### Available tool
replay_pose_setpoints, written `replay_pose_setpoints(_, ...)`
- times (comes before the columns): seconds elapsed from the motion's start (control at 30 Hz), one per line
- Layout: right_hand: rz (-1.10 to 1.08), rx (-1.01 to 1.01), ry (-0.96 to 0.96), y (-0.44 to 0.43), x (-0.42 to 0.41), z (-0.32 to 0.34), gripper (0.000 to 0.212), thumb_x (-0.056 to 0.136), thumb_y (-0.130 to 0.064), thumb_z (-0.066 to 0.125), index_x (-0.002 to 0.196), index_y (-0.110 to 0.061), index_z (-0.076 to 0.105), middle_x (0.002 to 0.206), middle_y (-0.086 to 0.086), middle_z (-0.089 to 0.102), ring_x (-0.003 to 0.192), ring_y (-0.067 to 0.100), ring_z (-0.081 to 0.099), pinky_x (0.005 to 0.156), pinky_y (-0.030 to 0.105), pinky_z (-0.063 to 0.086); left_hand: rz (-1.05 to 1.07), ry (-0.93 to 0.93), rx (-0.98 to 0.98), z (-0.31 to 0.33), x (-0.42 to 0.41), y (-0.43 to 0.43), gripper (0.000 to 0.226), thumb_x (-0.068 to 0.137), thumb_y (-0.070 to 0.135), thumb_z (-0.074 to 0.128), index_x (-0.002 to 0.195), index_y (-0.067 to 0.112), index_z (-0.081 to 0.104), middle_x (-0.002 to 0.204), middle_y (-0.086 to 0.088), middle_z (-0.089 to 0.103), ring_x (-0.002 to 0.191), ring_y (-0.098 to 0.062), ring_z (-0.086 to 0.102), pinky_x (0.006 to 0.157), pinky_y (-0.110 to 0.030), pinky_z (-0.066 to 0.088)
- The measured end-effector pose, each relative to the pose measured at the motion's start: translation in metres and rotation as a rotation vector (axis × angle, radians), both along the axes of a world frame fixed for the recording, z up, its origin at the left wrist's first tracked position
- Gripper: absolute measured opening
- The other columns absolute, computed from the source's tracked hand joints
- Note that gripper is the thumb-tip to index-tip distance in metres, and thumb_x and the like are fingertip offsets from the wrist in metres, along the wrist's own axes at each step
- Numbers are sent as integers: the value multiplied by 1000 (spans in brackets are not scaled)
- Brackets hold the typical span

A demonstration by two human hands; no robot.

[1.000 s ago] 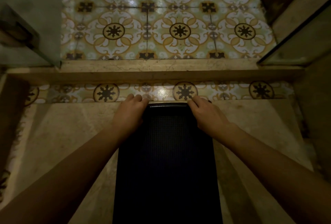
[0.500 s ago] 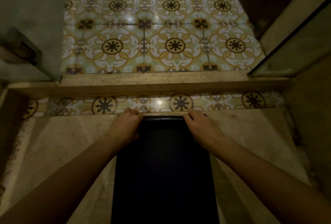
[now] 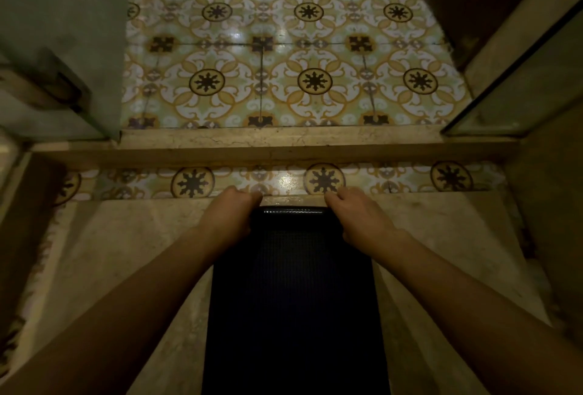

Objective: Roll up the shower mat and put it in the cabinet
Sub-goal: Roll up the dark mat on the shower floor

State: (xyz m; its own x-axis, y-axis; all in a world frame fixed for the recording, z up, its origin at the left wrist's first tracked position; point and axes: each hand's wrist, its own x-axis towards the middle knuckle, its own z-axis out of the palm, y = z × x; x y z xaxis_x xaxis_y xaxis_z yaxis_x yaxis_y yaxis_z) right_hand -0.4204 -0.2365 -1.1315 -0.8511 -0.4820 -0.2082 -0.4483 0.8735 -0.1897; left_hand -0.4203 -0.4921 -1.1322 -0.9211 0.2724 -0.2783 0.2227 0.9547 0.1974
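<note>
Shower mat, flat a second ago, now shows its 12 o'clock edge curled up; left hand and right hand grasp that edge: rolling begun.

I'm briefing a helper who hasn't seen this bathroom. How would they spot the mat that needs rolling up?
Find the raised stone threshold crossing the patterned tile floor. On the plain beige slab just below it lies the shower mat, a long, dark, finely gridded rectangle. The left hand and right hand grip its far corners; nothing else there is black.
</note>
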Motion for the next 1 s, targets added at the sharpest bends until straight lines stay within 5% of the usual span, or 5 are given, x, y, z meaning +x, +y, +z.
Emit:
replay_pose_setpoints(0.33,69,-10,-98,10,-3,4,30,88,-14,60,118,-11,63,112,10,58,102,29,57,84,36,50,136,-104,137,3,2,-13,24,77,8,70,97,20,70,100,-7,70,94,-24,65,79,-30,53)
replay_pose_setpoints(0.47,13,-34,-117,6,8,5,35,81,-11,69,115,-10,62,110,9,56,102,28,56,82,35,48,26,-56,86,1,13,-8,20,74,8,69,93,16,68,98,-8,65,96,-27,60,74,-32,48)
replay_pose_setpoints(0.6,4,-84,-140,13,12,6,42,82,-11,68,123,-12,62,120,9,57,110,26,55,93,33,47,-25,-128,85,0,13,-13,31,73,11,70,104,13,72,115,-8,65,108,-29,58,89,-36,51)
replay_pose_setpoints(0.8,-24,-15,-138,12,14,3,38,86,-12,61,124,-14,58,115,11,62,108,28,53,88,35,45,24,-94,119,1,17,-14,20,75,8,67,83,22,56,86,-5,67,85,-25,62,64,-29,43)
replay_pose_setpoints(1.0,15,-8,-165,17,13,5,38,82,-18,66,120,-17,65,114,6,67,110,27,56,93,35,45,-36,-143,96,2,23,-17,18,76,14,66,93,20,65,92,-4,69,93,-23,60,70,-26,43)
